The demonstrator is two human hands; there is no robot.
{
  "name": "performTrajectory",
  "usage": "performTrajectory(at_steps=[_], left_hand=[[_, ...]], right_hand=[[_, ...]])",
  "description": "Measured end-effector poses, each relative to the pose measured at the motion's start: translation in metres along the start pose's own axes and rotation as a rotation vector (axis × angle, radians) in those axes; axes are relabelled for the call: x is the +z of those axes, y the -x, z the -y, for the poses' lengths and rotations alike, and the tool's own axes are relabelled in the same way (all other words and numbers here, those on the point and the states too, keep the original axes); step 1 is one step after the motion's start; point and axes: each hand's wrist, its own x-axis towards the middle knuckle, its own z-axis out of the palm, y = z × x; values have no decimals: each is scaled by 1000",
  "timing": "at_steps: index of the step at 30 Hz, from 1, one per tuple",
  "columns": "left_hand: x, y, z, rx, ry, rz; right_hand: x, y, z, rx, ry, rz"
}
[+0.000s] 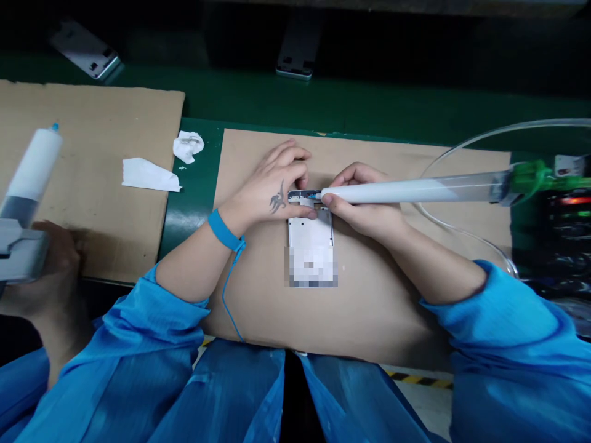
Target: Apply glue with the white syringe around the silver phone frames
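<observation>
The left hand [279,184], spread, should brace the phone housing [308,232] beneath it. The right hand [364,216], pinching the syringe [397,191] just behind its nozzle [317,196], should steer lightly.

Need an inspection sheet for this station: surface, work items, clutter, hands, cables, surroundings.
Surface: cardboard sheet on a green bench.
Work items: flat metal housing on the cardboard, near end pixelated; white-filled syringe, its blue tip at the housing's far end.
Clutter: crumpled paper and a flat paper strip, left of the sheet.
Hands: left hand touches the housing's far end; right hand grips the syringe near its tip.
Cables: clear tube at right; blue cord from the left wristband.
Surroundings: co-worker's hand with a second syringe, left; similar casings beyond, one far left, one near centre.
</observation>
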Motion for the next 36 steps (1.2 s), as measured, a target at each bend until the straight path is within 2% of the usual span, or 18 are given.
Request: performTrajectory(at_steps=[36], left_hand=[[0,0,-1,-6,-9,-7]], right_hand=[[0,-1,0,5,6,-39]])
